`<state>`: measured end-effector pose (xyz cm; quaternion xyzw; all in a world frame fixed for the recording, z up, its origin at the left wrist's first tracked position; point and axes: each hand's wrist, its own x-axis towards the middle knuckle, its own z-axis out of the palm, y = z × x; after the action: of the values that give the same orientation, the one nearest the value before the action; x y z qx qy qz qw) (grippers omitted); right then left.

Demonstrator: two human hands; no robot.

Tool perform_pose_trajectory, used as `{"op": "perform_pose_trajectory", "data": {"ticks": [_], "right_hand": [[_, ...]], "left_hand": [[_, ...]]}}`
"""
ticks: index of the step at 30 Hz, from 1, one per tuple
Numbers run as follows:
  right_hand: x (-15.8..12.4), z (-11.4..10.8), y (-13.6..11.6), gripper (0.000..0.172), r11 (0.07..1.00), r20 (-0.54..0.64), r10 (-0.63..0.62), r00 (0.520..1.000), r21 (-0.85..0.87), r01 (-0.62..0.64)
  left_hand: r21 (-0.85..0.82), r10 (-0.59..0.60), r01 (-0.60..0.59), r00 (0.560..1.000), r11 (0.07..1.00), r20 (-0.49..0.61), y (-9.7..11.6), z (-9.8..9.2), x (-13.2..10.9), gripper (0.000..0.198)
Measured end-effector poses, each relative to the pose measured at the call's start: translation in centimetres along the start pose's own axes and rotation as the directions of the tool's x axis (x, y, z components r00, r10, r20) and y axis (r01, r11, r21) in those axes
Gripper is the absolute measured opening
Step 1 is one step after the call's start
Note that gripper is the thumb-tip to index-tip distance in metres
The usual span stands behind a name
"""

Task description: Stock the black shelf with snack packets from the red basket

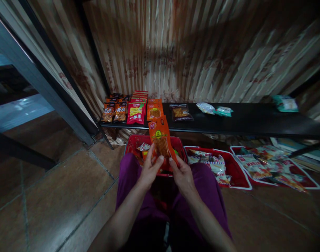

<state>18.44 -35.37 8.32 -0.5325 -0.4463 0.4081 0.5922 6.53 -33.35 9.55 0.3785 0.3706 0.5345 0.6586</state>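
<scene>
Both hands hold one orange snack packet (160, 139) upright above a red basket (133, 141). My left hand (150, 170) pinches its lower left edge. My right hand (182, 174) grips its lower right corner. The basket sits on the floor between my knees, which are in purple trousers, and more packets lie inside it. Ahead, a low black shelf (244, 120) carries rows of orange and red snack packets (136, 112) at its left end.
Two more red baskets (232, 173) (311, 182) full of packets stand on the tiled floor to the right. Loose packets (181, 112) (214, 109) (285, 103) lie along the shelf. A striped curtain hangs behind. A metal frame (41, 80) stands at left.
</scene>
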Motion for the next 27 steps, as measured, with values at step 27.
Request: {"op": "perform_pose_trajectory", "data": {"ticks": [27], "right_hand": [[-0.2,-0.2,-2.6,0.037,0.725,0.137,-0.414,0.9,-0.548,0.417]], "left_hand": [[-0.442,-0.362,0.394,0.918,0.805,0.159,-0.8,-1.9,-0.8,0.04]]}}
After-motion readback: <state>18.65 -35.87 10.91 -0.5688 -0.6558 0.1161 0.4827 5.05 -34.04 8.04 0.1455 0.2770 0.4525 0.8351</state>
